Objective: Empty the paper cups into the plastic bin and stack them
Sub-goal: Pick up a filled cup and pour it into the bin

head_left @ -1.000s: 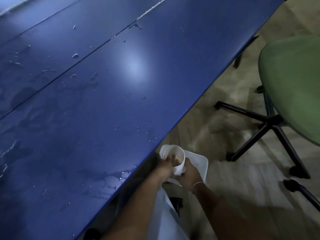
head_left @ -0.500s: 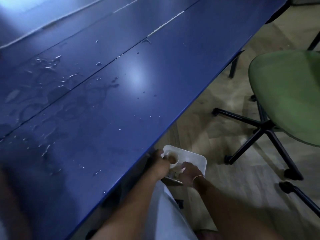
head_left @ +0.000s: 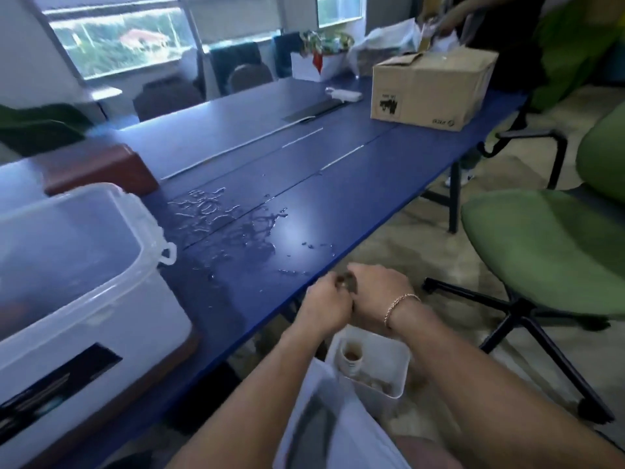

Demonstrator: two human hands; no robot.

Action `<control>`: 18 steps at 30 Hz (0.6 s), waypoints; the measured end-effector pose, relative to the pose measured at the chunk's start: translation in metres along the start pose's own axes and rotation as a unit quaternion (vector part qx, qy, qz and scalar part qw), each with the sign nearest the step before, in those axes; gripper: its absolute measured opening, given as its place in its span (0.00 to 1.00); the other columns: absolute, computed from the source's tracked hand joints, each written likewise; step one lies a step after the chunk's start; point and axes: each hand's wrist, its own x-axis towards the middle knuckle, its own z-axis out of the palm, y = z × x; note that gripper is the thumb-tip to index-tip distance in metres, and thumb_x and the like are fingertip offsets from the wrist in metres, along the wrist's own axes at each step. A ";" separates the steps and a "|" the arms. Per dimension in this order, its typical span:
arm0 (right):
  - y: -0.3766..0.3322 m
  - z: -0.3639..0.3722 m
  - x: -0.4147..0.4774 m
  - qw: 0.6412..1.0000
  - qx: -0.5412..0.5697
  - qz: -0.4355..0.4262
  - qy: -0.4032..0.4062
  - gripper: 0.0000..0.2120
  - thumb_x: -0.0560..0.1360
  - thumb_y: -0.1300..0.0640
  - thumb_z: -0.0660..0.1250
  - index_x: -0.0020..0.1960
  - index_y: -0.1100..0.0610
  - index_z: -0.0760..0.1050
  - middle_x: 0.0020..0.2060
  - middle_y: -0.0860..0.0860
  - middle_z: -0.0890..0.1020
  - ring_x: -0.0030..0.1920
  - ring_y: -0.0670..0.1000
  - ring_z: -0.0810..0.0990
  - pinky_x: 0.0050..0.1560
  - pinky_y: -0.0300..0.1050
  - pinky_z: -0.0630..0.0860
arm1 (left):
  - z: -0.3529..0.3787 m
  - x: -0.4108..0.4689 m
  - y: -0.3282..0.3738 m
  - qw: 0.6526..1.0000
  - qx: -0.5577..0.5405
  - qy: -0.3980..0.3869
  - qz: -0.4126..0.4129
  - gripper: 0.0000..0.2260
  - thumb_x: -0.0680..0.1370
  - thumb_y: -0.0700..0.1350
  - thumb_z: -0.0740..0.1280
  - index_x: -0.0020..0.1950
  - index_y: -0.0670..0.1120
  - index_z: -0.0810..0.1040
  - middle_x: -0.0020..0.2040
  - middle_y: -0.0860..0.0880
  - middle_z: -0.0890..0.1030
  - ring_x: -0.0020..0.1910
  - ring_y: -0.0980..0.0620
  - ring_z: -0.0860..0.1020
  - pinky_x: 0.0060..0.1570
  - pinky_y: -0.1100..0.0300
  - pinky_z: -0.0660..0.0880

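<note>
Room: an office with windows, where a long blue desk [head_left: 372, 184], wet with spilled water [head_left: 220, 214], carried a clear tub [head_left: 101, 299] and a cardboard box [head_left: 429, 86].
Hands: the left hand [head_left: 323, 308] and right hand [head_left: 378, 292] met at the desk's near edge, fingers curled. Blur hid whether they gripped anything.
Cup: a paper cup [head_left: 351, 356] stood upright inside the white plastic bin [head_left: 385, 363] on the floor, below the hands.
Doing it well: probably tip each cup fully over the bin, then nest them straight.

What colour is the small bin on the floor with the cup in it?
The bin is white, clearest in the head view.
</note>
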 end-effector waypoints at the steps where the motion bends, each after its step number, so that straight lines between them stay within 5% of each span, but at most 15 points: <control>1: -0.007 -0.015 -0.004 1.000 -0.005 -0.010 0.026 0.07 0.75 0.52 0.61 0.52 0.50 0.72 0.52 0.52 0.82 0.54 0.58 0.80 0.44 0.45 0.70 | -0.010 -0.007 0.012 1.000 0.012 0.019 0.017 0.13 0.80 0.42 0.58 0.59 0.46 0.79 0.56 0.46 0.82 0.57 0.47 0.79 0.58 0.53 0.75; 4: -0.029 -0.064 -0.018 0.994 0.003 -0.050 0.093 0.10 0.75 0.56 0.60 0.56 0.52 0.72 0.50 0.54 0.82 0.53 0.59 0.80 0.43 0.47 0.70 | -0.048 -0.030 0.050 0.996 0.022 0.060 0.068 0.14 0.80 0.43 0.57 0.61 0.46 0.78 0.60 0.45 0.81 0.60 0.46 0.77 0.60 0.52 0.74; 11: -0.120 -0.156 -0.019 0.960 0.094 -0.168 0.203 0.17 0.68 0.52 0.65 0.57 0.51 0.73 0.50 0.54 0.82 0.52 0.61 0.80 0.47 0.50 0.77 | -0.170 -0.071 0.105 0.977 -0.035 0.155 0.141 0.14 0.77 0.52 0.60 0.52 0.47 0.82 0.50 0.47 0.85 0.50 0.48 0.82 0.54 0.49 0.79; 14: -0.177 -0.174 -0.001 0.928 0.172 -0.238 0.231 0.17 0.69 0.50 0.66 0.57 0.53 0.73 0.50 0.54 0.82 0.50 0.60 0.80 0.48 0.55 0.79 | -0.236 -0.081 0.102 0.965 -0.061 0.220 0.129 0.09 0.81 0.46 0.63 0.47 0.48 0.82 0.48 0.47 0.84 0.42 0.52 0.79 0.45 0.58 0.75; 18: -0.257 -0.177 0.035 0.909 0.229 -0.290 0.192 0.15 0.72 0.51 0.69 0.57 0.50 0.75 0.50 0.51 0.82 0.49 0.55 0.80 0.50 0.51 0.78 | -0.322 -0.085 0.068 0.955 -0.102 0.269 0.067 0.07 0.79 0.44 0.66 0.45 0.43 0.81 0.46 0.41 0.83 0.40 0.48 0.78 0.44 0.53 0.79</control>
